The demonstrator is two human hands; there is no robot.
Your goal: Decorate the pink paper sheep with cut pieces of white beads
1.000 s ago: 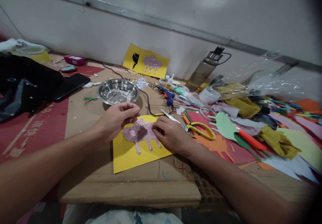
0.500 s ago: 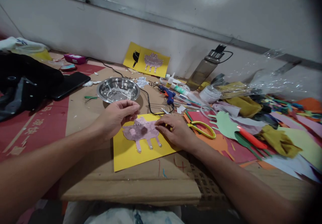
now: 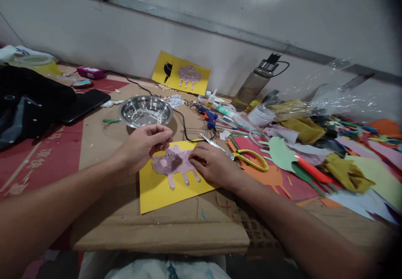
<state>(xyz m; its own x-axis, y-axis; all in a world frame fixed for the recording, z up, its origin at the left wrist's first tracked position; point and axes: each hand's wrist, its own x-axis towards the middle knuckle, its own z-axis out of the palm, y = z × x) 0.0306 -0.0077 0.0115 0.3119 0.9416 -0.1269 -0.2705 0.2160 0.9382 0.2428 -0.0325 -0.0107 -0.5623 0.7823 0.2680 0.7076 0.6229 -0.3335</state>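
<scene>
A yellow sheet [image 3: 163, 200] lies on the cardboard before me, bearing a pink animal-shaped cutout [image 3: 160, 168]. Small pearl beads run along the cutout's upper part, and one sits at the foot of each leg. My left hand [image 3: 146, 145] is over the sheet's upper left edge, thumb and forefinger pinched together. Whatever that pinch holds is too small to make out. On the cutout's right side my right hand [image 3: 215, 164] rests with curled fingers, the tips pressed together at its surface. Those fingers hide part of the cutout, and anything between them cannot be seen.
Behind the sheet stand a steel bowl [image 3: 145, 124] with white strands and a blue glue gun [image 3: 207, 116] with its cord. Yellow-handled scissors [image 3: 253, 162] lie right, beside paper cutouts. A bottle [image 3: 256, 82] and a decorated yellow card [image 3: 190, 87] are at the wall.
My right hand has shifted slightly left over the pink cutout, uncovering more of the scissors' blades. The left hand keeps its pinch in about the same place. The view has shifted slightly.
</scene>
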